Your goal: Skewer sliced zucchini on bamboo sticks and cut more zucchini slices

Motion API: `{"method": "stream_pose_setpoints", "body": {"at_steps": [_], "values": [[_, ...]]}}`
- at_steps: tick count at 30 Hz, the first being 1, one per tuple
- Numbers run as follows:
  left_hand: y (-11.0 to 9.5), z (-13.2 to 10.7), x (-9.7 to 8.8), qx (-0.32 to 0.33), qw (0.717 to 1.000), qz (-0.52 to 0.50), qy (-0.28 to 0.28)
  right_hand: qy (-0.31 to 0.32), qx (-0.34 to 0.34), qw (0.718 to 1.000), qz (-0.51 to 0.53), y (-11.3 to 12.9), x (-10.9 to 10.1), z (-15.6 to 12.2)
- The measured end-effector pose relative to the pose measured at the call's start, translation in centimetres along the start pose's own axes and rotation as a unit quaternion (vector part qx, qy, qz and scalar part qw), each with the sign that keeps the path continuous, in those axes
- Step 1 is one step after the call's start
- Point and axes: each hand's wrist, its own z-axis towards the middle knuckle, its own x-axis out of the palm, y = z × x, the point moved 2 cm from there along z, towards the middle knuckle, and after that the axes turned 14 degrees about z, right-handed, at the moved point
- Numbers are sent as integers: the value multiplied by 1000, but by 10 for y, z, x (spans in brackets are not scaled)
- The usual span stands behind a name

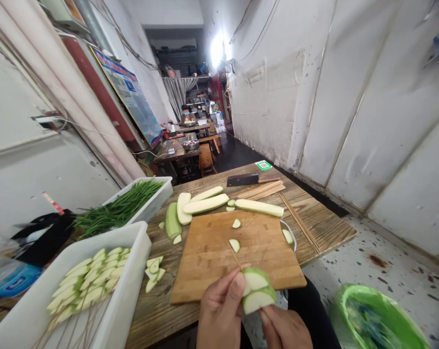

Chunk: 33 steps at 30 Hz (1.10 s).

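Squash slices (258, 300), 2 showing, are hanging by the cutting board (208, 257)'s near edge, left hand (221, 310) pinching them, right hand (287, 329) gripping their skewer (234, 255); beyond, peeled squashes (205, 203) and a cleaver (242, 180) are crowding the worktop (330, 225), 2 white tubs (139, 252) flanking left.

On the table (336, 235), a board (212, 261), with two pieces (236, 223) on it; behind, squash (207, 204), then sticks (265, 190) and knife (242, 180); before, skewered slices (256, 300) between left hand (223, 310) and right hand (287, 325); at left, offcuts (154, 275), then tray (141, 242) with other slices (92, 277); behind it, tub (160, 195) with greens (123, 206)
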Motion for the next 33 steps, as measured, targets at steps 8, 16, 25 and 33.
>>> {"method": "stream_pose_setpoints", "body": {"at_steps": [8,16,25,33], "values": [[-5,11,-4,13,998,56,39,6,110,985,136,-13,5,4],[16,30,-10,-26,985,152,71,18,261,943,206,-19,15,-3],[6,90,-62,189,794,578,-9,-113,408,896,137,-65,-32,-26],[7,121,-39,217,673,696,129,-110,419,891,139,-68,-44,-31]]}}
